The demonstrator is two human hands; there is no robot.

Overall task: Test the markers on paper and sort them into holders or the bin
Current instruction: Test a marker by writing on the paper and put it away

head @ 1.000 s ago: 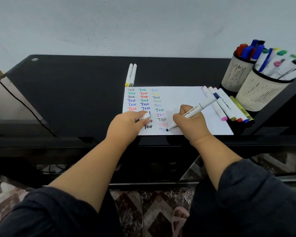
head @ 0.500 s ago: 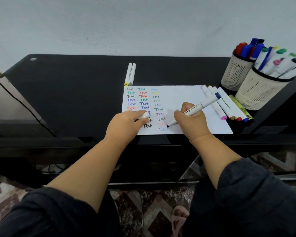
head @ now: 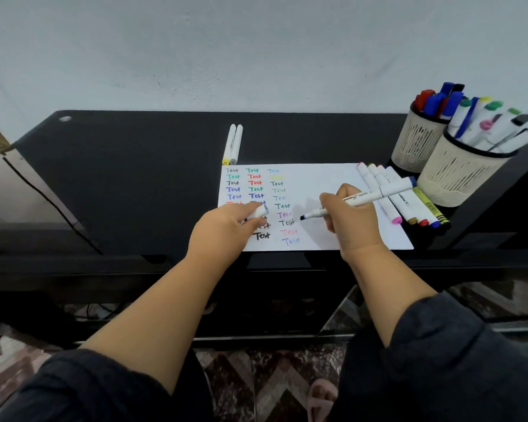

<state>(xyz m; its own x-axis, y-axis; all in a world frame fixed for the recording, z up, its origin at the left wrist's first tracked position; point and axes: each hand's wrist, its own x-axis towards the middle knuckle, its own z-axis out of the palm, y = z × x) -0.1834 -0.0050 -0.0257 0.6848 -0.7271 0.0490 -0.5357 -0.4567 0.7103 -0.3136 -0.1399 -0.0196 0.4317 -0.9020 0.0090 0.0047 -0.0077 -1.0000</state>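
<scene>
Marker (head: 360,200) held in right hand (head: 352,220), fingers curled round barrel, tip just above paper (head: 323,184) on counter (head: 134,166). Cap (head: 258,212) pinched in left hand (head: 223,229). Risk: fresh ink smeared by resting hand; cap dropped.

Right hand (head: 352,222) grips uncapped marker (head: 360,198) over paper (head: 317,181); left hand (head: 223,229) pinches cap (head: 258,212)

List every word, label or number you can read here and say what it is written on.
"Test": handwritten many times, in three columns and many colours, on the paper; some faint, some hidden by the left hand.
Cursive print on the marker gripped by the right hand: too blurred to read.
Code on the yellow end cap of a marker beyond the paper: too small.
Print on the yellow-green highlighter: unreadable.
</scene>
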